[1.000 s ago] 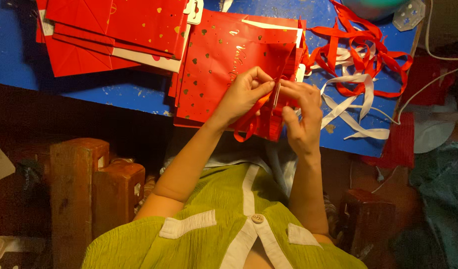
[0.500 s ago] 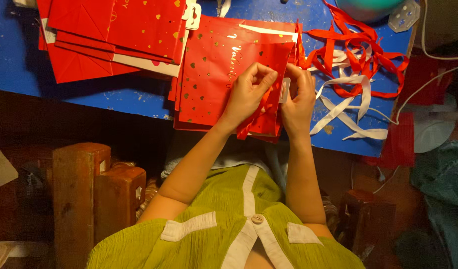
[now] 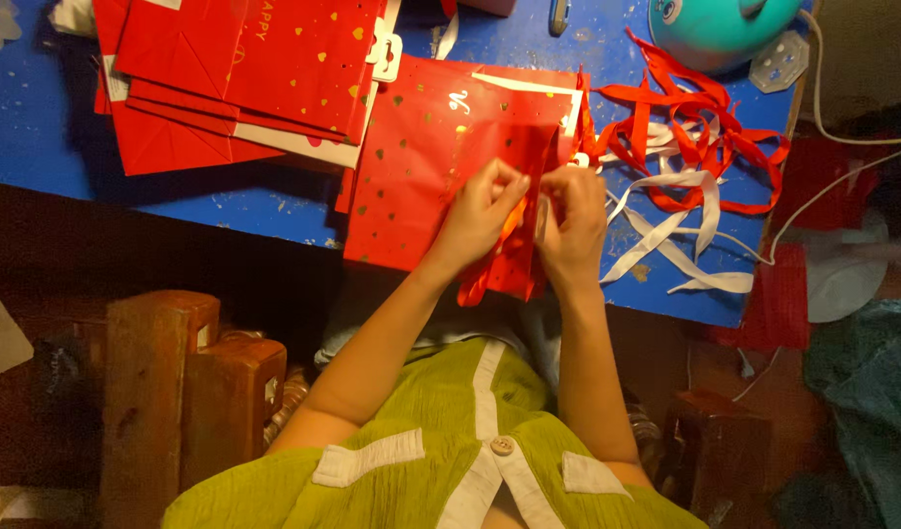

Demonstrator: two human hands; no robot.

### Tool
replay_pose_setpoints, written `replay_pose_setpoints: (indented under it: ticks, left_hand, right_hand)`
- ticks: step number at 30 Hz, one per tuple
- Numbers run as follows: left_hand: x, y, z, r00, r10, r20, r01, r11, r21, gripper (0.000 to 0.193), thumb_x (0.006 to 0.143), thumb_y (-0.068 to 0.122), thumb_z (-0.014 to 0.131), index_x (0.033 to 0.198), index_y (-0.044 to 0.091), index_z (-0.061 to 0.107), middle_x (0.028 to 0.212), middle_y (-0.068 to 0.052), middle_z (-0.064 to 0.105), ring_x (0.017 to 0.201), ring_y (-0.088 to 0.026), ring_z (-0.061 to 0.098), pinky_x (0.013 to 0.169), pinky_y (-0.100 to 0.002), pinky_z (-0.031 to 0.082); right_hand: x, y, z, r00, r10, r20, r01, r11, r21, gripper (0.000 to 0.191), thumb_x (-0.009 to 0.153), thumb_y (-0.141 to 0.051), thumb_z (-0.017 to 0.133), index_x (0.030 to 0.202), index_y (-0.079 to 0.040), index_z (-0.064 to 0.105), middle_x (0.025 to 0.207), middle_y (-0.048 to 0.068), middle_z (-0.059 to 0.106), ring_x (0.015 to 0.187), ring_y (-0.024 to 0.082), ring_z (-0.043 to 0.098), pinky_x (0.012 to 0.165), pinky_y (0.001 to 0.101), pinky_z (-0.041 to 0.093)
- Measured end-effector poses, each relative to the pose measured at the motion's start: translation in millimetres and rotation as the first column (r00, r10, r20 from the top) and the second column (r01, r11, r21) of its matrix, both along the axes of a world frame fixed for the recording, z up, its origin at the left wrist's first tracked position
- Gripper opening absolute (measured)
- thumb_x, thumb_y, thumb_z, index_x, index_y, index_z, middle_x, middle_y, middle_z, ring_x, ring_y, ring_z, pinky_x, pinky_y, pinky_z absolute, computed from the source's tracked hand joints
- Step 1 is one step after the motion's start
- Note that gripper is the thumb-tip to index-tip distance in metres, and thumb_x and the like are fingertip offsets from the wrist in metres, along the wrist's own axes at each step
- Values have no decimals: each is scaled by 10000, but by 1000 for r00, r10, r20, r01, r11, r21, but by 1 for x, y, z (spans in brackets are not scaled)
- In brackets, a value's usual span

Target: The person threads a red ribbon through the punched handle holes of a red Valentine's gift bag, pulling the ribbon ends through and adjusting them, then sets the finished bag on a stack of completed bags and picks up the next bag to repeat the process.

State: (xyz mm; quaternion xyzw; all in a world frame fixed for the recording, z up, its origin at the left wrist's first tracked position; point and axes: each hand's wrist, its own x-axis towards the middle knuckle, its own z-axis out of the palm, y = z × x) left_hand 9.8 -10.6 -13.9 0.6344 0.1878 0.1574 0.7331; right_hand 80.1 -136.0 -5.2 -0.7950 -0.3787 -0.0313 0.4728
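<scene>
Head view, only one. Your left hand sits on the red paper bag, fingers curled, thumb and forefinger pinching the bag's folded edge near its middle. Your right hand is just beside it, fingers closed on the same fold from the other side; the two hands almost touch. A red ribbon hangs down from between the hands, over the table edge toward you. Exact grip on the ribbon: can't tell, fingers hide it.

The bag lies flat on the blue table, gold hearts on it, its near edge sticking out past the table's front edge. Left of it, touching or overlapping its corner, a stack of red bags, fanned out, white edges showing. Right of your hands, a loose pile of red and white ribbons, tangled, spread to the table's right edge. Behind that pile, a teal round object, partly cut off by the frame. Below the table on the left, wooden blocks. Your green top fills the bottom.
</scene>
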Motion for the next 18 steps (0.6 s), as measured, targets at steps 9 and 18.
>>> replay_pose_setpoints:
  ticks: [9,18]
  left_hand:
    - [-14,-3,-17,999,-47,-17,45,993,-106,239,1068,255,635,979,35,609,718,45,608,643,6,485,541,-210,392]
    - [-20,7,-19,975,-224,-17,195,881,-432,194,986,174,683,1084,43,581,747,-13,660,554,-47,549,495,-216,454]
  right_hand:
    - [-25,-13,-6,991,-118,-69,120,993,20,125,945,-8,684,1064,-39,663,965,133,695,836,255,684,752,343,525]
    - [-19,-20,-8,977,-73,-200,87,994,60,118,996,-17,646,1112,-27,663,994,101,725,883,159,724,757,295,556]
